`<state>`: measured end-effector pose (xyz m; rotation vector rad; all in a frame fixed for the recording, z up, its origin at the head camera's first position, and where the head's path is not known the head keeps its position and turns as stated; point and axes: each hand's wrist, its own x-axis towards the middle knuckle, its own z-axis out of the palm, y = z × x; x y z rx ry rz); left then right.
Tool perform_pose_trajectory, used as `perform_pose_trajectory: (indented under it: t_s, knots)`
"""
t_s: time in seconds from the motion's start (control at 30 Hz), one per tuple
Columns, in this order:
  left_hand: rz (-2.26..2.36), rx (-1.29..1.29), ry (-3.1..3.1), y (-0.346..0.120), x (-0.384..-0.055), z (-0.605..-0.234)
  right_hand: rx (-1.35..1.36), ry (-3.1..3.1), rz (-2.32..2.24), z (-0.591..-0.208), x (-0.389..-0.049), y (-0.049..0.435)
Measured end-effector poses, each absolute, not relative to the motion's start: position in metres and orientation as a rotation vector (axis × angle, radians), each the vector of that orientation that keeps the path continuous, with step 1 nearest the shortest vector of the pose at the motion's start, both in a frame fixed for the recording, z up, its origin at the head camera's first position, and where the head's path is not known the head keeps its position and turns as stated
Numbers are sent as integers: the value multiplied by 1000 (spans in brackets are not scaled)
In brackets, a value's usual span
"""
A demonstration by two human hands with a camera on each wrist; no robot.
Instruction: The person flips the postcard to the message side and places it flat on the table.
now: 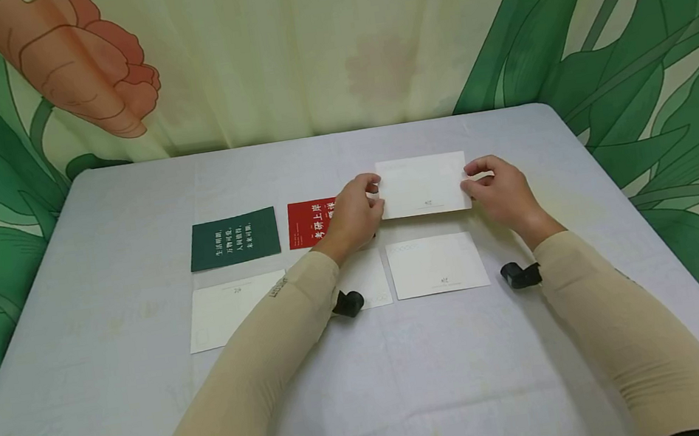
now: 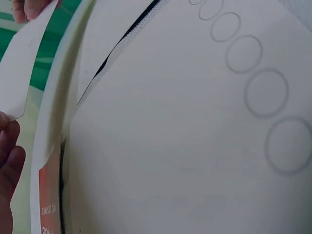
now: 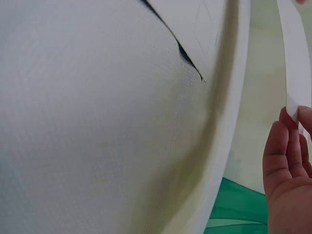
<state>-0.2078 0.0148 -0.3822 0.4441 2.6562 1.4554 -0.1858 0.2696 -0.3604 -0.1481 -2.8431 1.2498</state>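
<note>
Both hands hold a white postcard (image 1: 423, 181) by its short edges, raised a little above the far right part of the table. My left hand (image 1: 355, 217) pinches its left edge, and my right hand (image 1: 505, 190) pinches its right edge. In the right wrist view the card (image 3: 295, 58) is seen nearly edge-on between thumb and fingers. Directly in front lies another white postcard (image 1: 438, 265) with faint print. To the left is a red postcard (image 1: 310, 225) with white characters, partly hidden by my left hand.
A dark green postcard (image 1: 233, 239) with white writing lies at the left. Nearer are a white postcard (image 1: 228, 311) and another white card (image 1: 368, 280), both partly covered by my left forearm. A white cloth covers the table (image 1: 455, 397); a patterned curtain (image 1: 298, 46) hangs behind it.
</note>
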Motion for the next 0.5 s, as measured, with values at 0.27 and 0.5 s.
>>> perform_pose_trajectory:
  t_s: [0.27, 0.5]
  knots:
    - [1262, 505, 2740, 16, -209, -381, -121, -2888, 1233, -361, -186, 268]
    - [1053, 498, 2785, 17, -211, -384, -112, -2979, 1194, -365, -187, 266]
